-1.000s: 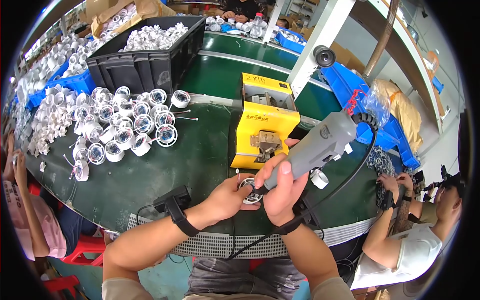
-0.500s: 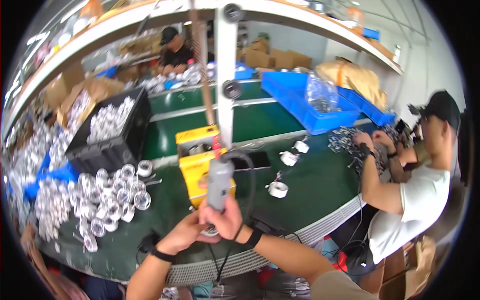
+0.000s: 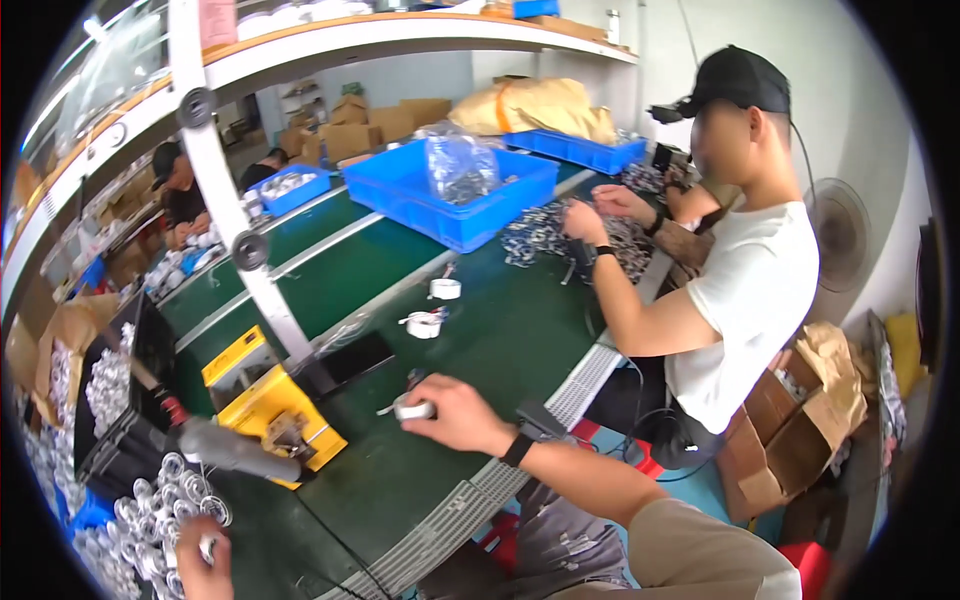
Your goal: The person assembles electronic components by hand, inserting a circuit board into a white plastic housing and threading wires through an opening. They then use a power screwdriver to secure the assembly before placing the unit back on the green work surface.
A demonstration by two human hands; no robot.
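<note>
Near centre frame, white round part (image 3: 411, 410) pinched at the left of my right hand (image 3: 460, 415).
Lower left, well apart, my left hand (image 3: 203, 570) clasps a white piece (image 3: 208, 547).

On my feed, a tan sack (image 3: 535, 106) sits at upper centre, a large blue tray (image 3: 410, 208) lower left of it, a round fan (image 3: 842, 237) at right, an open cardboard box (image 3: 745, 487) lower right.

Wide head-worn fisheye view, looking down across green worktable (image 3: 510, 345), right hand (image 3: 458, 414) near
</note>
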